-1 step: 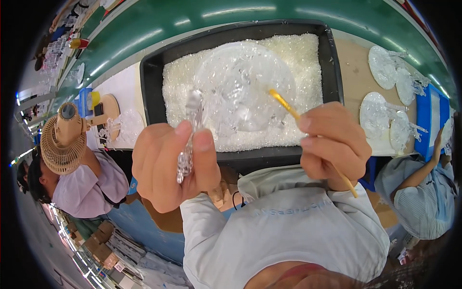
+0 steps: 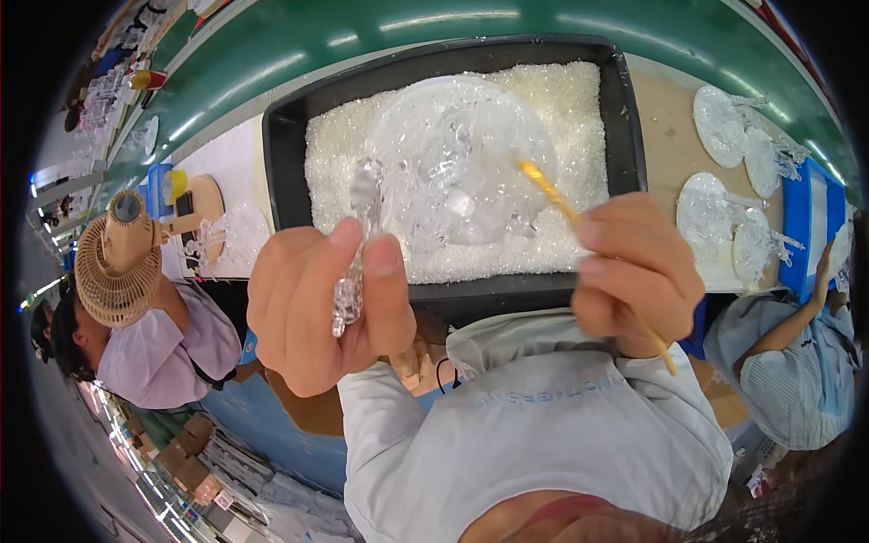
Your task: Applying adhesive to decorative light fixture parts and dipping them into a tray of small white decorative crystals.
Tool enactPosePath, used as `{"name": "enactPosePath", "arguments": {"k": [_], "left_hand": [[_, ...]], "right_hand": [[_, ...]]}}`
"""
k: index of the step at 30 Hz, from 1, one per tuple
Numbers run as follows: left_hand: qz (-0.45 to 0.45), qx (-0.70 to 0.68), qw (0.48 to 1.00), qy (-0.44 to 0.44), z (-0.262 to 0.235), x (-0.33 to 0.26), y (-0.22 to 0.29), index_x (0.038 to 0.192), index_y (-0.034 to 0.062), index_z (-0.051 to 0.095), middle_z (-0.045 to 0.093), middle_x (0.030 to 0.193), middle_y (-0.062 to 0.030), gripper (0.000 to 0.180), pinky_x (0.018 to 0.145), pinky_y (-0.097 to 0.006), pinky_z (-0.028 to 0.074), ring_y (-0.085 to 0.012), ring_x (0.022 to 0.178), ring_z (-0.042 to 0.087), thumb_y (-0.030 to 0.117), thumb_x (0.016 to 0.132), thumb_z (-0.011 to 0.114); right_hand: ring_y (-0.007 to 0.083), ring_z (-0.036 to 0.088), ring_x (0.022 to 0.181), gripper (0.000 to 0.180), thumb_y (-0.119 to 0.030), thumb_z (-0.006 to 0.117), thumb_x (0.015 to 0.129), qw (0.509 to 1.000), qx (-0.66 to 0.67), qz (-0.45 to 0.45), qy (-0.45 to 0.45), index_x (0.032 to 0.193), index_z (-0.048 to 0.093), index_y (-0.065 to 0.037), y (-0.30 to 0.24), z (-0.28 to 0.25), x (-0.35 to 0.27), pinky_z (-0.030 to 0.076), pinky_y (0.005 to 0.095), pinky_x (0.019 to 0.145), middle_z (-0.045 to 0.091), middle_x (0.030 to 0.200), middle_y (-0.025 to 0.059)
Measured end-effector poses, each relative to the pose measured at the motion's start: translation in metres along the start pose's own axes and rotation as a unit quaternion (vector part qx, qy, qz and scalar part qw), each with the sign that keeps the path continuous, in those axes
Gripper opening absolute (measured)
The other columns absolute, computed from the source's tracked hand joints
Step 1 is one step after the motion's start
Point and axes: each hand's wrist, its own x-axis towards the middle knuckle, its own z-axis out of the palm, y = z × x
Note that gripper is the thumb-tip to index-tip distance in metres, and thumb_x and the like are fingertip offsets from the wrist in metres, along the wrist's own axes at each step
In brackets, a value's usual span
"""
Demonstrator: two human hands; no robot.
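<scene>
My left hand [image 2: 330, 308] is closed round a clear, knobbly ornamental stem [image 2: 348, 299], which tilts up over the tray. Beyond its upper end is a wide, clear round disc [image 2: 462, 213] with a glossy, faceted look; whether stem and disc are one piece I cannot tell. In my right hand [image 2: 638, 271] is a slim paintbrush [image 2: 548, 190] with a yellow handle, pinched between thumb and fingers. Its gold-coloured front end points at the disc, and the pale tip blurs into it. Under the disc lies a black tray [image 2: 635, 136] filled with tiny clear beads [image 2: 575, 109].
Several clear discs with ornate stems [image 2: 720, 127] lie on the table at right, beside a blue bin [image 2: 797, 244]. A beige fan [image 2: 118, 258] stands at left. One co-worker [image 2: 163, 348] sits at left, another [image 2: 787, 371] at right. A green surface [image 2: 434, 32] runs behind the tray.
My right hand and the paintbrush have shifted slightly to the right, the brush's front end moving away from the disc's middle. My left hand stays nearly where it was, still gripping the stem.
</scene>
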Motion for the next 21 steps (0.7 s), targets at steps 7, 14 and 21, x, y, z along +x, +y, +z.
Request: {"name": "enactPosePath", "arguments": {"k": [7, 14, 21], "left_hand": [[-0.057, 0.015, 0.997, 0.046, 0.014, 0.003, 0.002, 0.086, -0.0101, 0.069, 0.060, 0.058, -0.0120, 0.025, 0.042, -0.027, 0.035, -0.0206, 0.044, 0.050, -0.010, 0.062, 0.076], [-0.071, 0.025, 0.996, 0.050, 0.017, 0.006, 0.001, 0.086, -0.0068, 0.071, 0.058, 0.057, -0.0087, 0.024, 0.042, -0.025, 0.031, -0.0176, 0.044, 0.046, -0.009, 0.063, 0.078], [-0.114, 0.073, 0.991, 0.014, 0.013, 0.003, 0.007, 0.087, -0.0080, 0.073, 0.069, 0.070, -0.0132, 0.020, 0.054, -0.024, 0.044, -0.0171, 0.058, 0.061, 0.001, 0.072, 0.082]], "right_hand": [[0.0279, 0.065, 0.068, 0.023, 0.006, 0.069, 0.070, 0.998, 0.036, 0.013, 0.055, 0.092, 0.063, 0.003, -0.003, 0.005, -0.008, 0.050, 0.0341, 0.053, 0.067, 0.090, 0.0212], [0.0264, 0.062, 0.064, 0.026, 0.002, 0.069, 0.078, 0.999, 0.047, 0.011, 0.024, 0.103, 0.061, 0.001, -0.001, 0.002, -0.010, 0.048, 0.0336, 0.052, 0.066, 0.093, 0.0220], [0.0247, 0.062, 0.058, 0.031, 0.001, 0.072, 0.076, 0.990, 0.025, -0.061, -0.126, 0.104, 0.060, 0.004, -0.006, 0.011, 0.001, 0.045, 0.0317, 0.045, 0.067, 0.083, 0.0208]]}}
